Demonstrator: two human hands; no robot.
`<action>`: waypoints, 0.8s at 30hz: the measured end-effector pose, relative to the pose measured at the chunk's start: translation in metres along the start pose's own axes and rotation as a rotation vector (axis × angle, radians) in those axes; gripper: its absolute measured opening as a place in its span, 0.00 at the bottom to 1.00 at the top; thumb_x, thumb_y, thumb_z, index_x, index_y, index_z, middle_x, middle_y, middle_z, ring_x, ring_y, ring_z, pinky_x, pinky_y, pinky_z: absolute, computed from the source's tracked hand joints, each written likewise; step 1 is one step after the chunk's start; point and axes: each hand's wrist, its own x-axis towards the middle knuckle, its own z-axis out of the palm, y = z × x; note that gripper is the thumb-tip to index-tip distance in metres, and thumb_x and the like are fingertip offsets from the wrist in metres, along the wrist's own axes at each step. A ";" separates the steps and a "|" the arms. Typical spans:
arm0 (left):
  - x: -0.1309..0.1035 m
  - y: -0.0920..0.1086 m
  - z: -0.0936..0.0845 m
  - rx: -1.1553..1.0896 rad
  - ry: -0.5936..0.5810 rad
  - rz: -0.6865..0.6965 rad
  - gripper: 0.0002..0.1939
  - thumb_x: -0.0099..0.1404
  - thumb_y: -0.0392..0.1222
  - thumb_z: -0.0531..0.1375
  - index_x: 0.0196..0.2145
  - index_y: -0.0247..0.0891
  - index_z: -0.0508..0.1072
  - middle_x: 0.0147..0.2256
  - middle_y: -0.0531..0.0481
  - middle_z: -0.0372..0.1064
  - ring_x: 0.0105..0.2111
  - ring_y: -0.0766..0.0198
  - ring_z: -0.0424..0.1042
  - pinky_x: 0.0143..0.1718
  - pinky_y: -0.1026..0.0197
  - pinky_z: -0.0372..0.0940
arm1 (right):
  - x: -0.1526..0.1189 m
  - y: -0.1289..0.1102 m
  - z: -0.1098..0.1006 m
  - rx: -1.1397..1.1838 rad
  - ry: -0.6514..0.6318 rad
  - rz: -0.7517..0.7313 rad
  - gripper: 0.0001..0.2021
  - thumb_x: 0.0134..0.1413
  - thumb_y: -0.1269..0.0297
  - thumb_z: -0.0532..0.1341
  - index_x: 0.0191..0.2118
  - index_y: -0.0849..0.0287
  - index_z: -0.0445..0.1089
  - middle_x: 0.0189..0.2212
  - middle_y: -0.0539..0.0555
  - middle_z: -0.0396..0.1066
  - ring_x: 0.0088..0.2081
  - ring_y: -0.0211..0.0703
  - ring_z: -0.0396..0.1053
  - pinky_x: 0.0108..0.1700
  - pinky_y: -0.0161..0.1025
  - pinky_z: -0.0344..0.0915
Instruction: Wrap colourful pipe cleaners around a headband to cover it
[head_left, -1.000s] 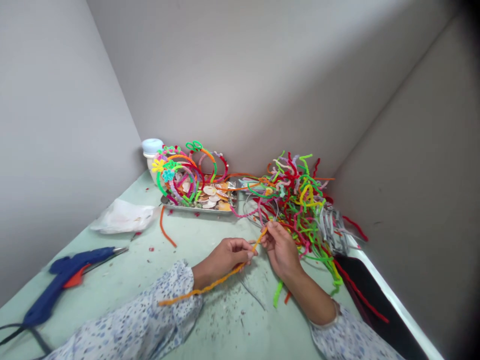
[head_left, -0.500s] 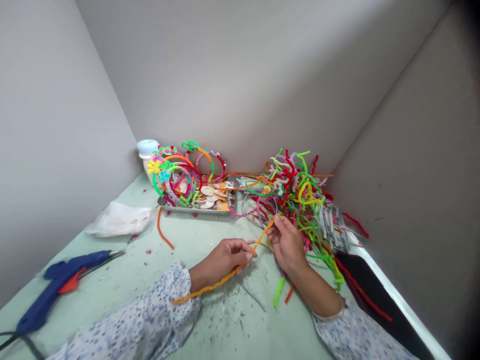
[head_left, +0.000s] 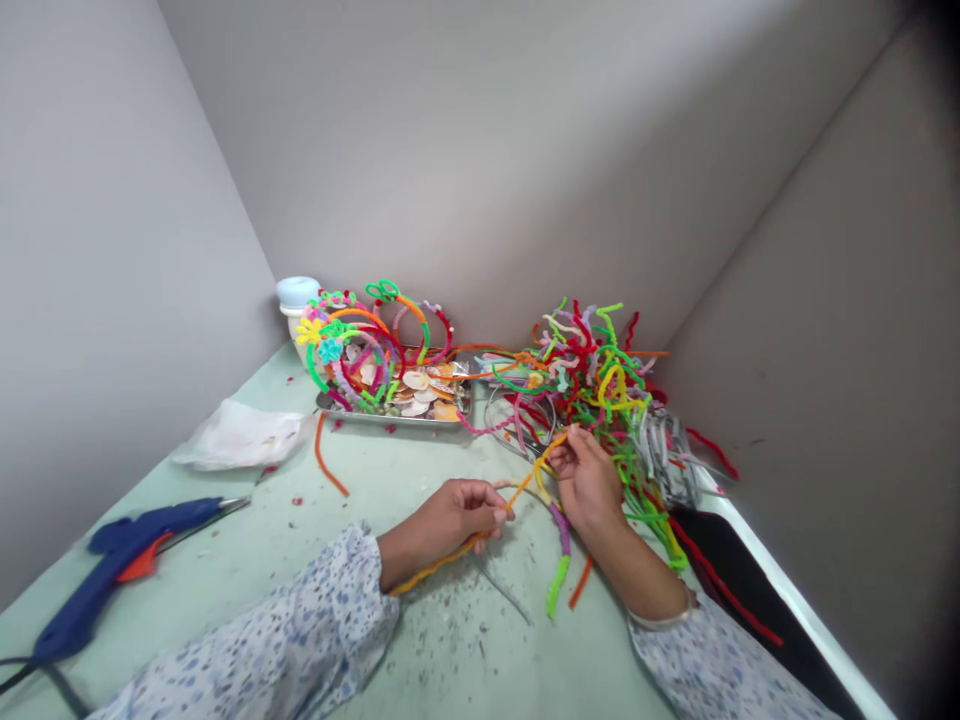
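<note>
My left hand (head_left: 450, 520) and my right hand (head_left: 589, 480) both pinch one orange pipe cleaner (head_left: 525, 487). It runs from under my left wrist up to my right fingertips. My right hand sits at the near edge of a tangled pile of coloured pipe cleaners (head_left: 592, 385). A half-wrapped headband (head_left: 559, 525) with purple and green covering curves on the green table between my hands. Both sleeves are white with blue specks.
A metal tray (head_left: 390, 412) holds seashells and several pipe-cleaner-wrapped headbands (head_left: 360, 340). A white jar (head_left: 296, 300) stands behind it. A blue glue gun (head_left: 120, 560) lies at the left, a plastic bag (head_left: 240, 435) beside it. Grey headbands (head_left: 667, 450) and a black box (head_left: 735, 580) are at the right. Grey walls enclose the table.
My right hand has moved up and to the right toward the pile, drawing the orange pipe cleaner through my left fingers. Less of its tail shows beyond my left wrist.
</note>
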 end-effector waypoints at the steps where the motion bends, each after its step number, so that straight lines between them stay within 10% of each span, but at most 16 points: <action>1: 0.000 0.000 0.000 -0.008 -0.006 -0.005 0.11 0.54 0.44 0.60 0.31 0.32 0.69 0.22 0.54 0.65 0.15 0.76 0.58 0.18 0.69 0.51 | 0.001 0.000 0.000 0.001 0.009 -0.004 0.07 0.44 0.63 0.65 0.28 0.58 0.66 0.21 0.45 0.67 0.20 0.30 0.64 0.22 0.28 0.61; 7: -0.002 0.005 0.001 -0.075 0.012 -0.049 0.14 0.52 0.45 0.62 0.33 0.32 0.69 0.23 0.53 0.65 0.16 0.75 0.59 0.19 0.69 0.52 | 0.002 -0.004 0.000 -0.012 0.031 -0.033 0.09 0.44 0.60 0.64 0.30 0.58 0.67 0.22 0.46 0.68 0.21 0.31 0.65 0.22 0.29 0.61; 16: -0.002 0.008 0.002 -0.126 0.072 -0.020 0.15 0.52 0.46 0.62 0.33 0.32 0.70 0.22 0.54 0.65 0.16 0.75 0.59 0.18 0.69 0.50 | -0.034 -0.011 0.016 -0.591 -0.483 0.058 0.12 0.49 0.54 0.61 0.28 0.58 0.71 0.14 0.46 0.65 0.18 0.35 0.59 0.22 0.32 0.56; 24: -0.002 0.007 0.002 -0.077 0.044 -0.009 0.14 0.53 0.48 0.61 0.29 0.33 0.67 0.22 0.54 0.65 0.15 0.75 0.59 0.16 0.70 0.49 | -0.034 -0.008 0.011 -0.599 -0.415 0.046 0.14 0.51 0.53 0.58 0.28 0.59 0.71 0.14 0.46 0.64 0.17 0.34 0.58 0.22 0.31 0.53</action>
